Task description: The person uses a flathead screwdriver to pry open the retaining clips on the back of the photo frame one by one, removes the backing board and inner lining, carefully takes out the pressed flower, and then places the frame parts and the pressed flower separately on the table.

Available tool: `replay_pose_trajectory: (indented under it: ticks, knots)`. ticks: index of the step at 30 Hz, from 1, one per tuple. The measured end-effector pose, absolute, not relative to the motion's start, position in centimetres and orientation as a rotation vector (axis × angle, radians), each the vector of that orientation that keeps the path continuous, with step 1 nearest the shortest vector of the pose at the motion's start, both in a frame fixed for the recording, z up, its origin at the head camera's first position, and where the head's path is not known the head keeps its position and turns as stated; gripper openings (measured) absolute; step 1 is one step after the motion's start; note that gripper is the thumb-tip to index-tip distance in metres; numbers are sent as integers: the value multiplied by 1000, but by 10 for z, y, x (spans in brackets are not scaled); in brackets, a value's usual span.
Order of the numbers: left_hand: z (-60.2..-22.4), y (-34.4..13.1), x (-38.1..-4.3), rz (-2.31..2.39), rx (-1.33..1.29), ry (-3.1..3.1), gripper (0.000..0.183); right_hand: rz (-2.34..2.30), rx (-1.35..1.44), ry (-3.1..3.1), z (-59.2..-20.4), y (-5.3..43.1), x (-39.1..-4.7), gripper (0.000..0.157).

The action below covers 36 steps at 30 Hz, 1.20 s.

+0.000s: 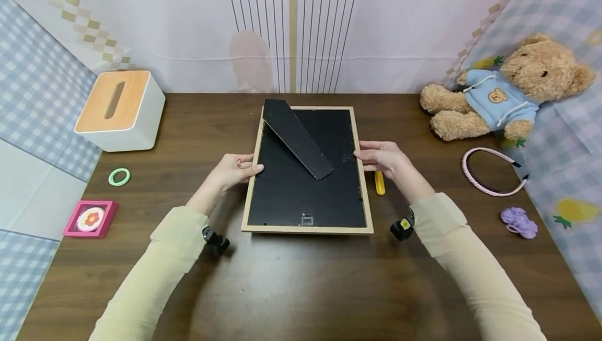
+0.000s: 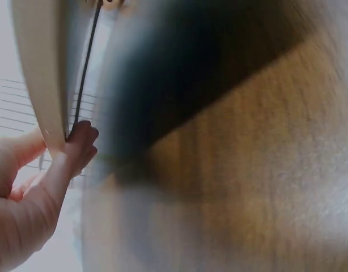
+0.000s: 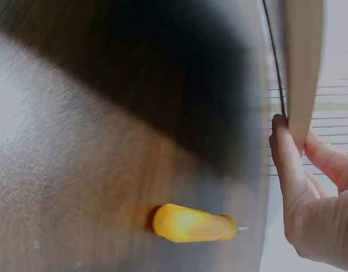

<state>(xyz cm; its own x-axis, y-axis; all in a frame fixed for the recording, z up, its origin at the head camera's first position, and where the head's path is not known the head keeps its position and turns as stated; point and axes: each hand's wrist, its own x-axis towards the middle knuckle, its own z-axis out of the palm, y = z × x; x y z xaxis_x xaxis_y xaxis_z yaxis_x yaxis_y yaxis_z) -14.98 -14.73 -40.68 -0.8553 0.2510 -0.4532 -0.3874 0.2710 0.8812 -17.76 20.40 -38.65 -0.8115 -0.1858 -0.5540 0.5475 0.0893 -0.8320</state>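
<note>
A picture frame point(image 1: 282, 200) with a pale wooden rim and black backing is held back side up, lifted over the table with a dark shadow beneath. Its black easel leg point(image 1: 298, 140) lies slanted across the back. My left hand point(image 1: 232, 169) grips the left rim, thumb on top and fingers underneath. On the opposite side, my right hand point(image 1: 384, 161) pinches the right rim between thumb and fingers. Both wrist views show the rim edge-on between the fingers. A yellow-handled tool point(image 3: 194, 223) with a thin metal tip lies on the table below my right hand.
At the left stand a tissue box point(image 1: 119, 111), a green ring point(image 1: 119, 177) and a pink box point(image 1: 108, 219) with a flower disc. A teddy bear point(image 1: 498, 93), a pink headband point(image 1: 491, 192) and purple yarn point(image 1: 518, 222) lie at the right. A curtain point(image 1: 400, 27) hangs behind the table.
</note>
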Motion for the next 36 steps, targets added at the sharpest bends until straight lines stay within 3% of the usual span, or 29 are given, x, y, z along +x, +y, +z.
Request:
replay_pose_trajectory:
  ticks: [11,18,22,36]
  knots:
    - [-415,-130,-149,1108,-28,2633,34,-1534,437,2145,-410,194,-188,49]
    - [-420,-126,-151,1187,-97,2596,51,-1257,352,2432,-406,186,-188,38]
    - [-422,-127,-151,1184,-83,2584,50,-1129,277,2565,-406,182,-187,34]
    - [-424,-133,-146,1256,10,2562,48,-1458,355,2304,-397,232,-185,48]
